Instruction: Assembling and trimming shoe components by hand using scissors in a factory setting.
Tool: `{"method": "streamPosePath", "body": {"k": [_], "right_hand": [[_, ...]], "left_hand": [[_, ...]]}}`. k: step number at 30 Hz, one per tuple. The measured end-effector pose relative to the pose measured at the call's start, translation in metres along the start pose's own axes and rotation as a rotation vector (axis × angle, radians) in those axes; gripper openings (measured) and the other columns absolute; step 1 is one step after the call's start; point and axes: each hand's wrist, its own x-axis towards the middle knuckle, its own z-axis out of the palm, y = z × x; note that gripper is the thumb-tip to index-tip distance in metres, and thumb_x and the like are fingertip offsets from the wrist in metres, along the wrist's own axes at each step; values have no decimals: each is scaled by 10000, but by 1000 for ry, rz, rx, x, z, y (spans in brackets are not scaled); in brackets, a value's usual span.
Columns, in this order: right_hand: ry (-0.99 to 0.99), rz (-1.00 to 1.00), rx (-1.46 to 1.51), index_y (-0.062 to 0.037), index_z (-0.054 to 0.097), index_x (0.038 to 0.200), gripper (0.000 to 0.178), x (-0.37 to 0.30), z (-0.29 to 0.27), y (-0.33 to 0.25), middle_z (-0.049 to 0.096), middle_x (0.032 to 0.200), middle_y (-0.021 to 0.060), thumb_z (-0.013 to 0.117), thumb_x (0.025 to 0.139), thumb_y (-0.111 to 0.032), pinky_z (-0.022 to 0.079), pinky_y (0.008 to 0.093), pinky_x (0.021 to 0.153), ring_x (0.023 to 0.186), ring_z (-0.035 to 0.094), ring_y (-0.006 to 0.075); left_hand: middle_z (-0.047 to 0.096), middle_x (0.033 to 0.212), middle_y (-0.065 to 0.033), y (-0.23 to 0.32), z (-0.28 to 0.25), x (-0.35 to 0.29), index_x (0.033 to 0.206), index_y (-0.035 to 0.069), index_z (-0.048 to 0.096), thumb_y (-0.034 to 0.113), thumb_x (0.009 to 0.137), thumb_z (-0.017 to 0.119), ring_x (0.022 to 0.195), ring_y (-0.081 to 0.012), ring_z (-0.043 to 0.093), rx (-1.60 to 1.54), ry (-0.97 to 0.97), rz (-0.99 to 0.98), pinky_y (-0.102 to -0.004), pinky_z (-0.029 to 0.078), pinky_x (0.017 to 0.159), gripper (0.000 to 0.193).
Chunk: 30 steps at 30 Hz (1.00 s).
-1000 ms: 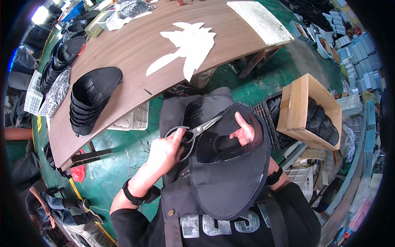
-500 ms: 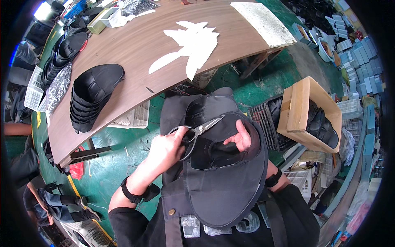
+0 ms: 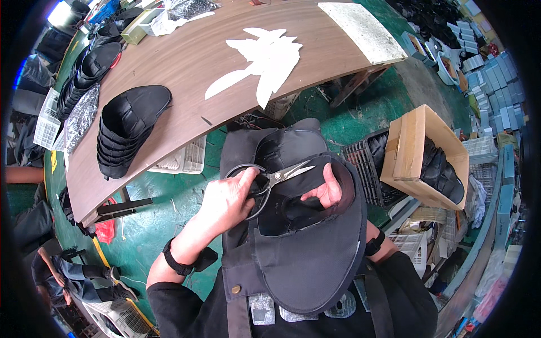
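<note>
My left hand (image 3: 228, 198) is closed through the black handles of a pair of scissors (image 3: 277, 177), whose blades are slightly parted and point right. The blades lie over the opening of a black shoe upper (image 3: 313, 265) held in front of my chest. Through that opening show the fingers of my right hand (image 3: 326, 190), one finger raised; the hand supports the upper from within, and its edge hides the rest of the hand and the wrist. Another black shoe upper (image 3: 287, 147) rests on my lap, just beyond the blades.
On the brown table (image 3: 186, 62) lie white cut pieces (image 3: 273, 59), a nested stack of black uppers (image 3: 124, 132) and a whitish board (image 3: 363, 31). A cardboard box (image 3: 407, 149) of black uppers stands at right, by a black crate (image 3: 366, 163). Another person (image 3: 79, 276) sits at lower left.
The scissors' blades have parted and shifted slightly right over the upper's opening. My left hand keeps its hold, and my right hand has moved only slightly.
</note>
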Motion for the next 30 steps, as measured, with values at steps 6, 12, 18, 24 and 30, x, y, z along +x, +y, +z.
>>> {"method": "streamPosePath", "body": {"k": [6,12,18,24,30], "right_hand": [[-96,-39,85,-110,357,1383,552,-3,-1,1,537,1286,88,392,978,-483,584,400,688,1050,618,261],[-42,-31,-26,-88,360,1373,562,-6,5,1,506,1301,113,402,975,-483,582,420,708,1053,611,277],[-53,-43,-120,-74,365,1363,604,-11,14,-3,491,1307,114,422,955,-515,579,435,711,1074,593,287],[-70,-35,-15,-83,364,1366,583,-6,2,3,513,1297,108,412,964,-502,583,421,702,1077,596,283],[-44,-11,-22,-82,361,1367,579,-10,18,-2,525,1281,113,410,967,-498,586,410,693,1063,605,281]], "left_hand": [[638,887,-141,-2,0,-2,1151,81,474,41,657,681,794,-324,651,5,-24,20,-401,524,662,538],[635,867,-132,0,-1,1,1145,72,479,32,637,697,772,-312,652,22,17,52,-391,522,652,554],[625,872,-123,-1,-2,0,1150,67,473,30,632,700,774,-307,646,9,58,75,-385,518,660,567],[613,871,-121,0,-8,-1,1134,71,466,30,612,711,763,-317,635,31,69,91,-395,506,661,578],[612,885,-122,0,-6,-1,1129,73,466,31,600,715,761,-321,630,34,127,132,-397,504,661,586]]}}
